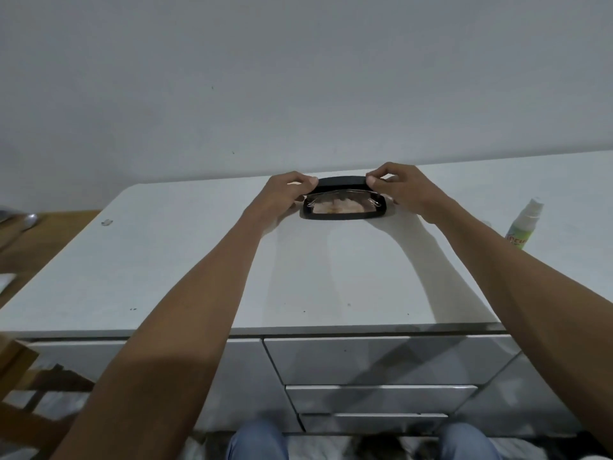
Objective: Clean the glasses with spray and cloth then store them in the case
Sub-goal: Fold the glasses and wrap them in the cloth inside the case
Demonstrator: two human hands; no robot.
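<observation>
A black glasses case (343, 215) lies near the far edge of the white desk (298, 267). Its lid (341, 182) is partly raised. My left hand (285, 194) pinches the lid's left end and my right hand (401, 190) pinches its right end. Inside the case lie the clear-framed glasses (341, 198) over a pale cloth (338, 206). The spray bottle (524, 224), white-capped with a green label, stands at the desk's right side, apart from both hands.
A grey wall rises right behind the desk. Drawers (378, 360) run along the desk front below my arms. A small white scrap (106, 222) lies at the left of the desktop. Wooden furniture (30, 386) stands at the left; my knees show at the bottom.
</observation>
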